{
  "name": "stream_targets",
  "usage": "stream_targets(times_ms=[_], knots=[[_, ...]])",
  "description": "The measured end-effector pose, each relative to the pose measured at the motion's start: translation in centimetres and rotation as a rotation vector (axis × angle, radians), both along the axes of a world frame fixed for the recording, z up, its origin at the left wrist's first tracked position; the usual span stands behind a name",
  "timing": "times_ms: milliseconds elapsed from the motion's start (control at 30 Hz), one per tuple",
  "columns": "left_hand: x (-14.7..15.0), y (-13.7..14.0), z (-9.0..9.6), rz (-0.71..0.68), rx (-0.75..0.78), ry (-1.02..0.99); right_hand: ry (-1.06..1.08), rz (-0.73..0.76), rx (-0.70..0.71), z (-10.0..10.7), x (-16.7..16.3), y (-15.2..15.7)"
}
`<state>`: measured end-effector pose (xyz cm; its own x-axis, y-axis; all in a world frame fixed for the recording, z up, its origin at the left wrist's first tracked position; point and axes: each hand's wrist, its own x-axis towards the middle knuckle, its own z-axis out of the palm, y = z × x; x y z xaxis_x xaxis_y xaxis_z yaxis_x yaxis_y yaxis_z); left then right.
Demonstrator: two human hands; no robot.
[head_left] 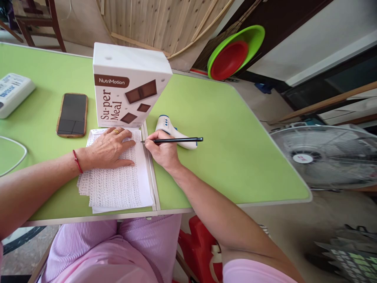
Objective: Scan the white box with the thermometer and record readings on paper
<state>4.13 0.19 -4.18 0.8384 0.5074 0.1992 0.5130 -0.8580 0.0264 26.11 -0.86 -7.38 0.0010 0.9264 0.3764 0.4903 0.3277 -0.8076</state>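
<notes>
My left hand [110, 148] lies flat with its fingers spread across a stack of paper sheets [118, 188], a ring on one finger and a red cord at the wrist. Rows of small handwriting cover most of the top sheet, with a blank strip along its right side. In my right hand [163, 151] a black pen [185, 139] is gripped, its tip at the sheet's right part near the top. Just behind the right hand lies a white and blue handheld thermometer [188, 144], partly hidden by that hand.
A white "Su-per Meal" box [118, 94] stands upright behind the papers. To its left are a phone [72, 115], a white device [14, 94] and a white cable [25, 151] on the green folding table [218, 118]. Beyond the right edge stands a fan [309, 157].
</notes>
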Motion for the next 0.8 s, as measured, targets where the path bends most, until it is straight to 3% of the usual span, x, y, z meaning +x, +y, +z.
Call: stream_targets(times_ms=[600,800], knots=[[0.09,-0.04,0.17,0.020,-0.015,0.029,-0.009,0.038,0.003,0.21,-0.07,0.01],[0.13,-0.07,0.07,0.015,-0.005,0.020,-0.022,-0.020,0.129,-0.03,0.09,-0.06]])
